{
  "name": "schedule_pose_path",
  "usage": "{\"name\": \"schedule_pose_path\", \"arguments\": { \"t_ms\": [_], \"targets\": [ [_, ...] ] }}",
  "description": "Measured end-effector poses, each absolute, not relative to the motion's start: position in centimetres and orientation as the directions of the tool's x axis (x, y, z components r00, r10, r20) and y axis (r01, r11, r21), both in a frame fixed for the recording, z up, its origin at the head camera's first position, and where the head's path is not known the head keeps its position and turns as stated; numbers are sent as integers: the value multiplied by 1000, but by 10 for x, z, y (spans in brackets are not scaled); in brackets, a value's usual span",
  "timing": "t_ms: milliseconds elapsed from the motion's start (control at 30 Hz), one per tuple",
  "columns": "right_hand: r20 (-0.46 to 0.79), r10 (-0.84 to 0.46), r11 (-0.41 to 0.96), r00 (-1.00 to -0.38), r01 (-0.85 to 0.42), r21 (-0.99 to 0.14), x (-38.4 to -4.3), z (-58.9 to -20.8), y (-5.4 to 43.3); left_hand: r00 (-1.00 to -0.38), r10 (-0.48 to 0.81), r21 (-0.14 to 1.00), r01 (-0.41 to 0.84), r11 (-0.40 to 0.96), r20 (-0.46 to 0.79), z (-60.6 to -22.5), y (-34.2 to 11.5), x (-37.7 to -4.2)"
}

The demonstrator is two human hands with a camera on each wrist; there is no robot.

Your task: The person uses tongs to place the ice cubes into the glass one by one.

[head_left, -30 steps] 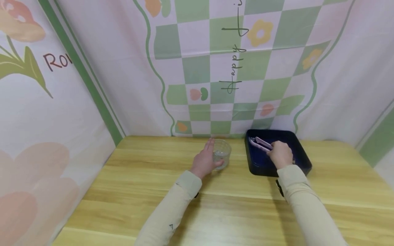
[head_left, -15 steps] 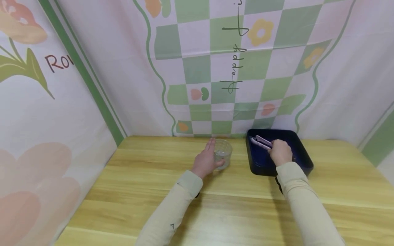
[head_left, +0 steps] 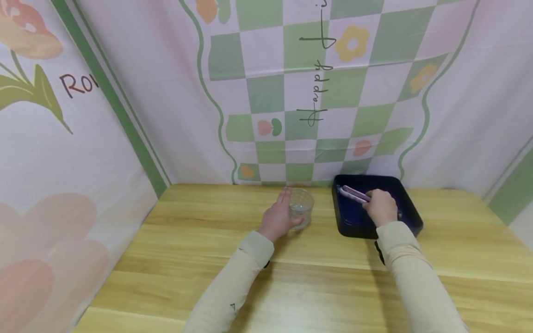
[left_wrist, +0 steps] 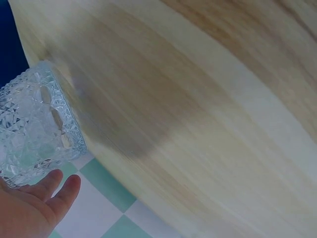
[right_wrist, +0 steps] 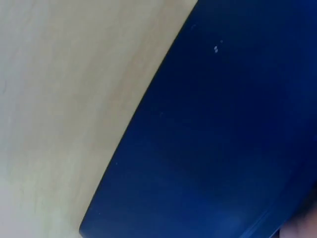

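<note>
My left hand (head_left: 278, 217) holds a clear glass bowl (head_left: 303, 208) at its left side on the wooden table, with the thumb along the near side and the fingers along the far side. Facets cover the wall of the glass bowl (left_wrist: 34, 119) in the left wrist view. My right hand (head_left: 381, 207) grips pale pink tongs (head_left: 355, 194) over a dark blue tray (head_left: 343, 226). The tongs point left, their arms close together and their tips near the tray's far-left corner. Only the tray's side wall (right_wrist: 198, 129) and a bit of a finger show in the right wrist view.
The wooden table (head_left: 316, 286) ends at a hanging cloth (head_left: 266, 152) with green and white checks, right behind the bowl and tray. Another printed cloth (head_left: 83, 162) hangs along the left side. The tray's raised rim surrounds the tongs.
The arms of the tongs, spread apart before, are now squeezed closer together by my right hand. My left hand and the glass bowl stay in place.
</note>
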State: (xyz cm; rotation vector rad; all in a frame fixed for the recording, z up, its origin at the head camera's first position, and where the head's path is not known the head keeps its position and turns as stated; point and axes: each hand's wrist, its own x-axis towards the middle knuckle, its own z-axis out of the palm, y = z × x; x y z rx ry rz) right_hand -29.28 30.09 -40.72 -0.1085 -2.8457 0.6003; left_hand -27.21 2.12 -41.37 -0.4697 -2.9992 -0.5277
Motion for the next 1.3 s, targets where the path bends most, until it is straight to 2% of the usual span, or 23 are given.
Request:
{"name": "schedule_pose_path", "arguments": {
  "t_ms": [600,933,1300],
  "targets": [
    [266,121,906,-956,-3,-423,-276,-401,315,-953,288,374,302,877,94,-416,20,-272],
    [304,91,918,-948,-39,-395,-270,-395,322,-951,289,367,308,878,105,-415,20,-272],
    [301,95,901,-949,-46,-432,-265,-387,324,-951,292,365,308,879,99,-414,20,-271]
  ]
}}
